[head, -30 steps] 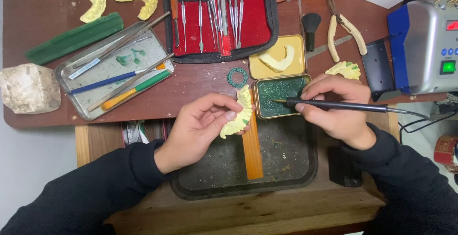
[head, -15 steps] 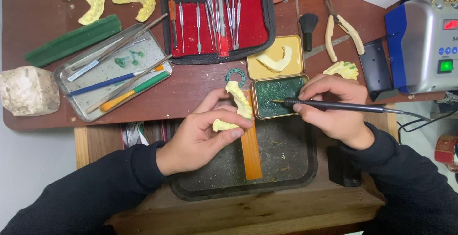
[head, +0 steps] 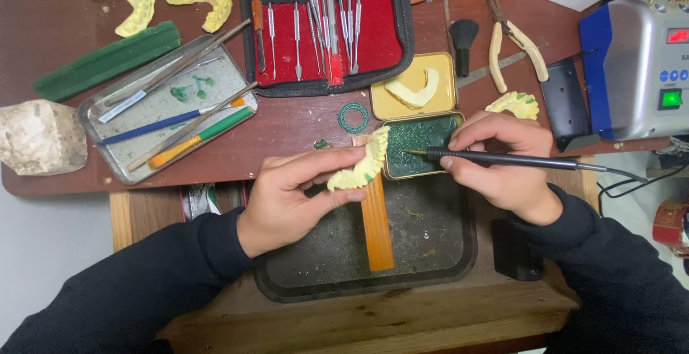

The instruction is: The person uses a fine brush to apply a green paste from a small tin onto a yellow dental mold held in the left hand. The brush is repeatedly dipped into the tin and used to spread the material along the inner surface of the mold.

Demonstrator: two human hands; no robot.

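Cast point(head: 359, 169), yellow, arch-shaped, sits at frame centre, pinched between the fingers point(head: 337, 161) of the left hand point(head: 287, 199); its long axis runs diagonally, lower left to upper right, over the orange wooden peg point(head: 377, 225). Right hand point(head: 502, 164) is clenched pen-style on a black corded wax tool point(head: 502, 159), tip pointing left into the green wax tin point(head: 420, 138), just right of the cast. Yellow tin point(head: 413, 85) lies above; dark tray point(head: 445, 268) lies below on the worktop point(head: 57, 9). Nothing stands between tip and cast.

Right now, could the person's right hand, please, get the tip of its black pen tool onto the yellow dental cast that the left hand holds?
Probably yes: the right hand holds the pen tool with its tip over the green tin, right beside the dental cast in the left hand; nothing lies between.
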